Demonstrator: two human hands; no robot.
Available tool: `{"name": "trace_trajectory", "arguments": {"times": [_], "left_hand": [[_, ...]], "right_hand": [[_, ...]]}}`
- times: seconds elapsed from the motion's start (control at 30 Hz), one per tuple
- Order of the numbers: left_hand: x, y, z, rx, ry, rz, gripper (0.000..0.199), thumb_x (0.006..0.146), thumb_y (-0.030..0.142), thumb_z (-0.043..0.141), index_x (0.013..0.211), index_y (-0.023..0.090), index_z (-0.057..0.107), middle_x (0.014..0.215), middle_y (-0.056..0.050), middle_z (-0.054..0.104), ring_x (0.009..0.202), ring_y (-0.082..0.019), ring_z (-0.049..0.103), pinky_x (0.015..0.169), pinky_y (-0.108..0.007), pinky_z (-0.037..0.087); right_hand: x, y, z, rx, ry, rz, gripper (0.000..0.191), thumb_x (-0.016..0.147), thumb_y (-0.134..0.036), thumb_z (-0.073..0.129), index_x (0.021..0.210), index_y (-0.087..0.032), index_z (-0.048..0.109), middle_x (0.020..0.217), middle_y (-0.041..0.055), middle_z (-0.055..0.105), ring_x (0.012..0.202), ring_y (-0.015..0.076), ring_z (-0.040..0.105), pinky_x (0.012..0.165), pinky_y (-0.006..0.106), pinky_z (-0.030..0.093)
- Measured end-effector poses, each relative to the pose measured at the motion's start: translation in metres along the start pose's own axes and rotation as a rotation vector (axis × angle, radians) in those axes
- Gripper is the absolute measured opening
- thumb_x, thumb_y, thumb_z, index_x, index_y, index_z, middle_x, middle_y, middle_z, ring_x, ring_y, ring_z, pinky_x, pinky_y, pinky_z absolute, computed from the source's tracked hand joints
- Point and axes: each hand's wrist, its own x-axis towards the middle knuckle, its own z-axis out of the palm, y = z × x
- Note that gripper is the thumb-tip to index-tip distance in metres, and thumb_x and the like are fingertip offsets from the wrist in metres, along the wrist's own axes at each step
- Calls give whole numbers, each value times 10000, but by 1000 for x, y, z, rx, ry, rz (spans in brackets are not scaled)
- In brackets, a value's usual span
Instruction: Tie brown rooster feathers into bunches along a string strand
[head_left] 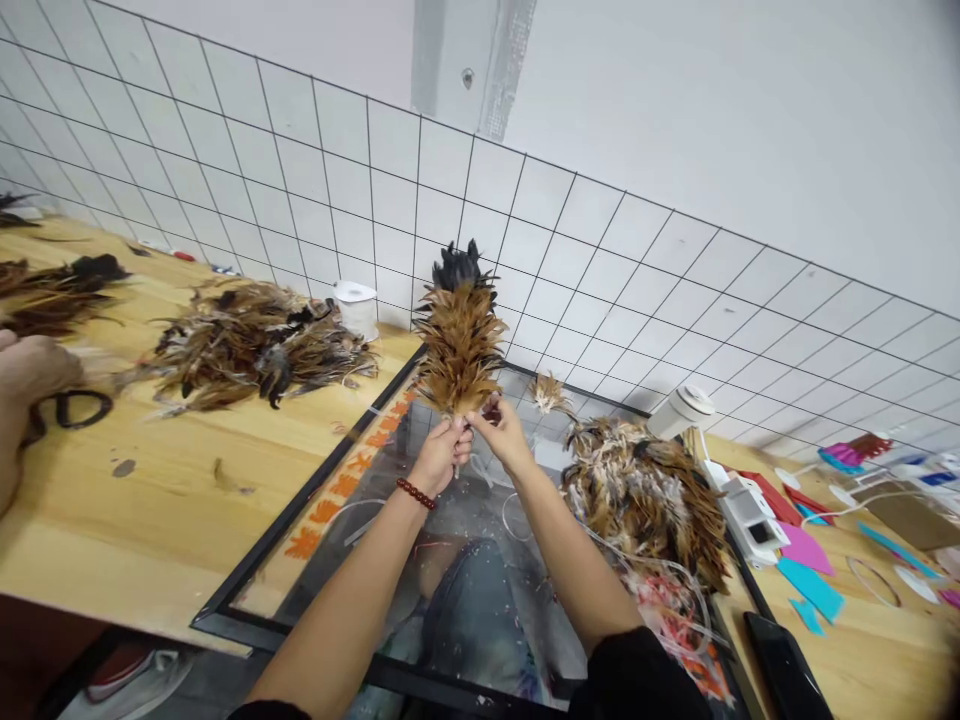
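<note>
A feather duster (pixel 460 345) of brown feathers with a black tip stands upright in front of me. My left hand (pixel 441 455), with a beaded bracelet (pixel 416 492) at the wrist, is closed around its lower end. My right hand (pixel 501 430) pinches at the base of the feathers, close beside the left. Whatever lies between the right fingertips is too small to make out. Below both hands lies a black-framed glass panel (pixel 465 510) with small scraps on it. A small feather tuft (pixel 550 392) rests just beyond the right hand.
A large feather pile (pixel 645 480) lies at right, another (pixel 262 340) at left by a white spool (pixel 356 308). A co-worker's hand (pixel 37 365) holds dark-handled scissors (pixel 82 408). A phone (pixel 784 660), a power strip (pixel 750 515) and coloured scraps (pixel 810 588) lie right. Wire mesh (pixel 420 210) stands behind.
</note>
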Motion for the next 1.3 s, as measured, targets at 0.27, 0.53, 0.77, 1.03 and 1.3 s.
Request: {"name": "trace_trajectory", "arguments": {"times": [0.27, 0.53, 0.77, 1.03, 1.3], "left_hand": [[1, 6, -4, -34, -30, -39, 408, 683, 322, 764, 737, 162, 392, 585, 71, 385, 419, -4, 290, 382, -100, 160], [0, 13, -8, -162, -98, -144, 131, 833, 211, 576, 869, 119, 490, 585, 73, 333, 405, -6, 238, 379, -106, 139], [9, -12, -7, 916, 237, 202, 111, 824, 236, 542, 745, 165, 509, 674, -37, 556, 600, -155, 549, 551, -246, 388], [-9, -17, 7, 1888, 94, 193, 338, 886, 123, 304, 1105, 57, 553, 912, -211, 644, 836, -294, 659, 702, -373, 465], [-29, 17, 16, 2283, 12, 534, 539, 881, 79, 261, 1416, 106, 321, 893, -168, 579, 741, -227, 619, 613, -317, 468]], "right_hand": [[-14, -18, -49, 84, -378, 371, 398, 695, -557, 640, 773, -172, 576, 455, -127, 201, 400, 37, 130, 412, 191, 135], [-35, -38, -67, -345, -321, -57, 324, 817, -422, 511, 733, -147, 659, 560, -42, 458, 543, 75, 350, 541, 202, 283], [-27, -53, -59, -563, -282, -58, 249, 833, -288, 492, 766, -145, 685, 554, -36, 518, 523, 86, 393, 541, 202, 298], [2, -86, -4, -594, -533, 56, 192, 777, -103, 498, 723, -134, 679, 586, -10, 611, 558, 85, 522, 543, 176, 380], [40, -97, -19, -171, -440, 517, 105, 798, -196, 599, 709, -144, 622, 407, -97, 280, 340, 28, 190, 312, 149, 163]]}}
